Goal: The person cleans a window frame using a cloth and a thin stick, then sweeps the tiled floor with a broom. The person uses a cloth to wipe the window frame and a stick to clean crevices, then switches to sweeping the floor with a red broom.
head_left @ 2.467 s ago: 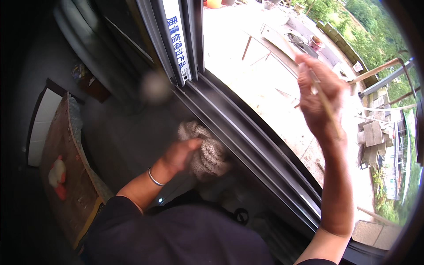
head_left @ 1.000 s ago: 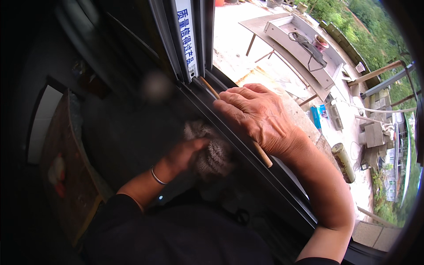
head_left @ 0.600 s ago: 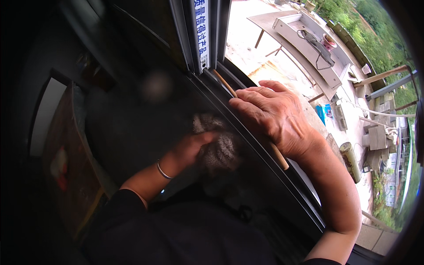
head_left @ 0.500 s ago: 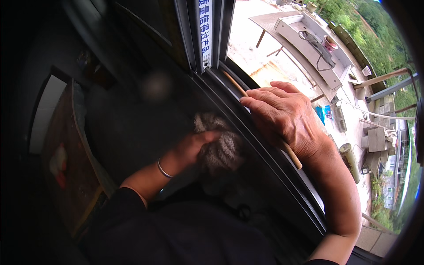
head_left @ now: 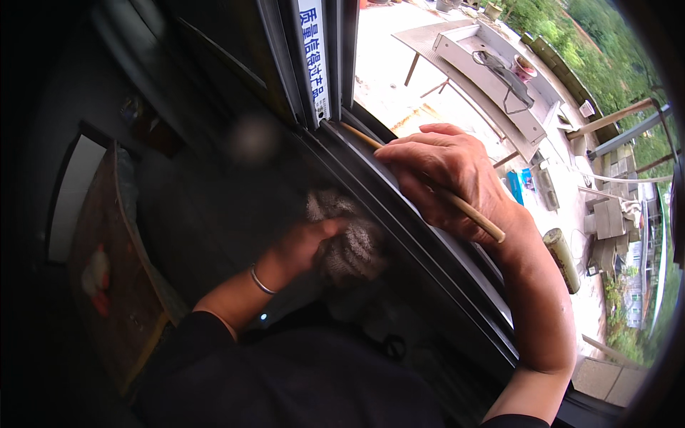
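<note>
My right hand (head_left: 457,178) is closed round a thin wooden stick (head_left: 474,216) over the window sill track. The stick's far end points into the track's corner, by the foot of the upright frame; its near end sticks out past my wrist. My left hand (head_left: 307,239), with a bangle at the wrist, is closed on a grey-brown textured cloth (head_left: 349,246) on the inner side of the sill. The dark metal window track (head_left: 414,232) runs slantwise between my two hands.
The upright window frame (head_left: 310,64) bears a white printed strip. Outside stand a table (head_left: 442,53) with a long tray, a cylinder (head_left: 561,260) and stacked blocks (head_left: 606,217). A brown board-like surface (head_left: 118,285) is on the dark left side.
The stick's near end has tilted up, away from the sill, and my right hand has turned with it. My left hand keeps its hold on the cloth. The whole view has shifted slightly.
</note>
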